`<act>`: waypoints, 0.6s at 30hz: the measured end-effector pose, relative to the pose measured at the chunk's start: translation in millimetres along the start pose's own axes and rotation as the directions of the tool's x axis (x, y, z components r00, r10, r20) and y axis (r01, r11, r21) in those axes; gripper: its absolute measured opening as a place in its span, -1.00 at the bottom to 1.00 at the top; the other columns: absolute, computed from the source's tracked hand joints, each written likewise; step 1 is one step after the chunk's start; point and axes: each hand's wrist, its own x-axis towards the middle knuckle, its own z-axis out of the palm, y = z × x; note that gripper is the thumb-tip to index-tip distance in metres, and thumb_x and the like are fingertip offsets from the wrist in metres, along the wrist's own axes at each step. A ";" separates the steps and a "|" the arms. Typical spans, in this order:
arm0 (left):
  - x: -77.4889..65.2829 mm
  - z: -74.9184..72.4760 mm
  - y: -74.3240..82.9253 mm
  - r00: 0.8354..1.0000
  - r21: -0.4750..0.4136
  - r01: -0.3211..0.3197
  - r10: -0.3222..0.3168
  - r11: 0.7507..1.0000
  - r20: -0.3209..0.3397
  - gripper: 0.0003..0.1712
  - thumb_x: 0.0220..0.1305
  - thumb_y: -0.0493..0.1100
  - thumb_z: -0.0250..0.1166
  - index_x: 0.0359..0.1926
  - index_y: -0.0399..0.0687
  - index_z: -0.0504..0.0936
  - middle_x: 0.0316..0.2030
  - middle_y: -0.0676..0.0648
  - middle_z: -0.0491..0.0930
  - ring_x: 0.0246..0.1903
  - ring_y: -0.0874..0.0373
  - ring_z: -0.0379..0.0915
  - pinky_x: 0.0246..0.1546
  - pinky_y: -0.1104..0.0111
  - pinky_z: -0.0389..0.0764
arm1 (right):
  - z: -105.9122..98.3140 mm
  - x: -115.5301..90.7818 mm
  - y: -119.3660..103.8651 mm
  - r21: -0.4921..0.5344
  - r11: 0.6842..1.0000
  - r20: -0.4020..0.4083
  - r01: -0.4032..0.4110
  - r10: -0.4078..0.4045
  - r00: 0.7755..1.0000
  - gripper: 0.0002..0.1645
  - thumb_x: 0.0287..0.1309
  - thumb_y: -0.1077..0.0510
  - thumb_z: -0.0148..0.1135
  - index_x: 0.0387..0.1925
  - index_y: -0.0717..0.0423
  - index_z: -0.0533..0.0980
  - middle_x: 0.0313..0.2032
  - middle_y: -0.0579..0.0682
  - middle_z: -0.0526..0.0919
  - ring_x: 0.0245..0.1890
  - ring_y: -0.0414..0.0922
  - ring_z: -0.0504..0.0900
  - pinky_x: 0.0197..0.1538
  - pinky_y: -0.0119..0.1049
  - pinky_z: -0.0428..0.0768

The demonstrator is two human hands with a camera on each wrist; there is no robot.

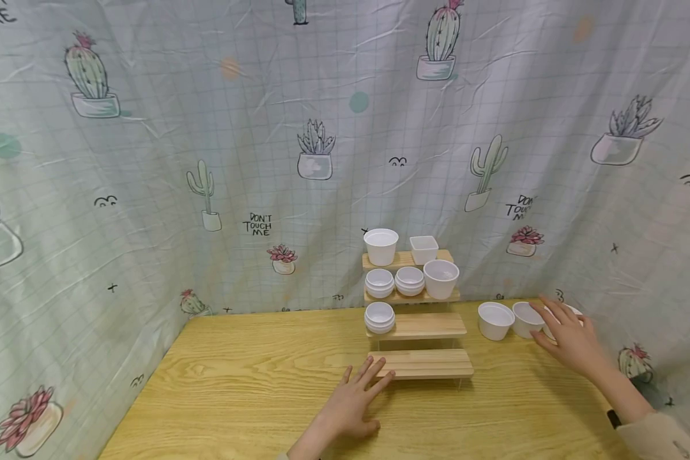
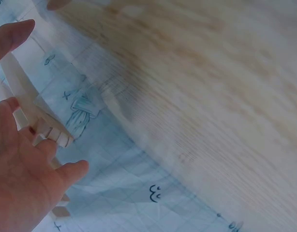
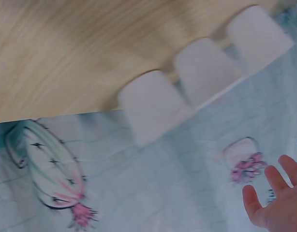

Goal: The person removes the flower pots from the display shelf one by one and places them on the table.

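My left hand [image 1: 345,409] has its fingers spread at the left end of the lowest step [image 1: 431,364] of a wooden tiered stand, fingertips over the board; firm contact cannot be told. Palm and spread fingers [image 2: 73,173] also show in the left wrist view. At the right, my right hand [image 1: 575,345] reaches over a row of three white cups, its fingers extended. The left cup [image 1: 496,322] is uncovered, the middle cup [image 1: 526,319] is beside the fingertips, and the hand partly hides the right cup [image 1: 572,314]. All three cups [image 3: 155,108] stand upside down in the right wrist view.
The top step holds a round white tub [image 1: 381,248] and a square cup [image 1: 424,250]. Below stand two ridged jars [image 1: 379,284] and a larger cup [image 1: 440,280]. Another ridged jar [image 1: 379,318] sits on the third step. A cactus-print curtain [image 1: 236,128] borders the wooden table [image 1: 247,377].
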 end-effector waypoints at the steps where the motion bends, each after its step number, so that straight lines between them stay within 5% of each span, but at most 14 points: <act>1: -0.1 -0.2 0.1 1.000 0.000 -0.001 0.001 1.000 0.000 0.02 -0.08 0.18 0.27 0.37 0.22 -0.05 0.38 -0.03 -0.06 0.35 -0.02 -0.08 0.15 -0.04 0.28 | -0.9 1.3 -3.3 0.009 1.000 -0.002 0.003 -0.003 1.000 -0.35 -0.06 0.07 0.28 0.10 0.13 0.31 0.08 0.26 0.36 0.02 0.23 0.31 -0.17 0.26 0.25; 18: 0.3 1.9 -0.6 1.000 0.009 0.002 -0.002 1.000 -0.002 0.02 -0.08 0.19 0.27 0.37 0.22 -0.06 0.38 -0.03 -0.08 0.35 -0.01 -0.08 0.15 -0.03 0.28 | -19.5 10.6 -45.9 0.045 0.996 -0.041 0.078 -0.076 0.996 -0.26 -0.16 0.10 0.32 0.14 0.07 0.30 0.08 0.21 0.37 0.00 0.14 0.34 -0.21 0.13 0.26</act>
